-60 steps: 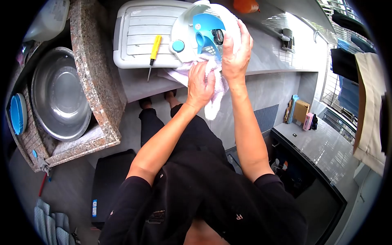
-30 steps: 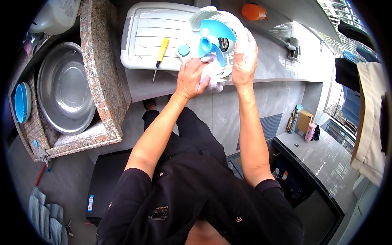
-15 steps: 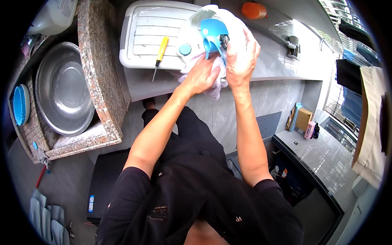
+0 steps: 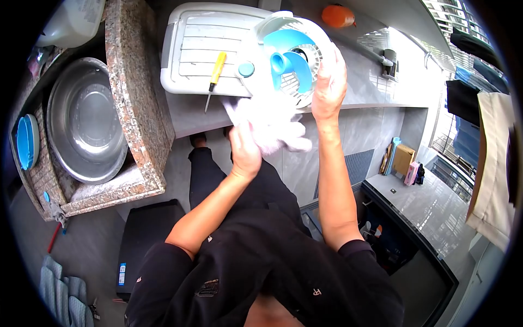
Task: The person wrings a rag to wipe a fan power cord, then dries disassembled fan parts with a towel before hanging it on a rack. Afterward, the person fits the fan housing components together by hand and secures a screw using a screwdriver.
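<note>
1. A person in dark clothing works with 2 bare hands over a grey desk (image 4: 376, 90), where an open-fronted white fan (image 4: 321, 49) lies with its blue blades (image 4: 297, 68) exposed.

2. The left hand (image 4: 246, 150) grips a pale cloth (image 4: 272, 122), its fingers closed on the bunched fabric and partly hidden by it; the cloth, blurred and bright, is in front of the fan's lower edge, near the desk's front edge.

3. The right hand (image 4: 329, 90) holds the fan's right rim, thumb toward the blades and fingers along the outer side.

4. To the left of the blades sits a round blue knob (image 4: 246, 69), beside a pale ribbed panel (image 4: 207, 32). A yellow-handled screwdriver (image 4: 217, 70) lies across the panel, its metal shaft reaching past the edge.

5. An orange object (image 4: 338, 16) rests farther back on the desk, apart from the fan. At left, a metal basin (image 4: 90, 122) stands beside a speckled stone slab (image 4: 128, 54); garments (image 4: 493, 152) hang at far right.
</note>
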A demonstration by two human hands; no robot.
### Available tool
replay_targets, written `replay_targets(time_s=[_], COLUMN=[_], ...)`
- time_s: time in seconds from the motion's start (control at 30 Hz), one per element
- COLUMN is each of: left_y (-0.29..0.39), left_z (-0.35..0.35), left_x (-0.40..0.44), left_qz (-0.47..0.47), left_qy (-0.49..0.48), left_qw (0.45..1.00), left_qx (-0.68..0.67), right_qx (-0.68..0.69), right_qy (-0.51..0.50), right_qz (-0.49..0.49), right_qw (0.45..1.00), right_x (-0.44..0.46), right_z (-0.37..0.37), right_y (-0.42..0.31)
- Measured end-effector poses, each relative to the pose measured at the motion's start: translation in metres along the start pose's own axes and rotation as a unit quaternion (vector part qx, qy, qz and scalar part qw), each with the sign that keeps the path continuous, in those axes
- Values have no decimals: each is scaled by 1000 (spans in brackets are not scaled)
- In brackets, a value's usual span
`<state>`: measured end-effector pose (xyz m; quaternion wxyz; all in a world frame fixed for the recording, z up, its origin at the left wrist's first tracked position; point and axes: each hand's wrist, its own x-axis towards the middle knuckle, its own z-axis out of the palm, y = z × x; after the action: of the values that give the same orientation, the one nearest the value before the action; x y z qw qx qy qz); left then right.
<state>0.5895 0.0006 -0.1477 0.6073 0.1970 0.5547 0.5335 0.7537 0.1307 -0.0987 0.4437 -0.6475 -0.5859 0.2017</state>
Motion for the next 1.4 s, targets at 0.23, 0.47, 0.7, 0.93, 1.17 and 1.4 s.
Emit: replay_targets(time_s=[0.23,0.47,0.7,0.93,1.17,1.4], left_y=[50,47,39,56,100,53], left_z=[81,108,102,85,38,68], left_x=[73,55,34,31,82,160], left_qz=[160,249,131,84,-25,266], left_qy=[-88,5,-52,-132,-113,-204], left_qw=[983,956,980,982,952,934], left_qx=[10,152,142,109,-284,122], right_qx=[-11,3,8,-6,29,40], right_qy=[-10,-12,-10,-25,-37,-23], right_qz=[-4,-8,3,-23,12,10], right_qw=[1000,1000,1000,999,999,999], right_x=[-1,1,1,-2,-2,0], right_z=[-1,-1,0,-5,-6,-7], right_y=[0,2,0,3,4,7])
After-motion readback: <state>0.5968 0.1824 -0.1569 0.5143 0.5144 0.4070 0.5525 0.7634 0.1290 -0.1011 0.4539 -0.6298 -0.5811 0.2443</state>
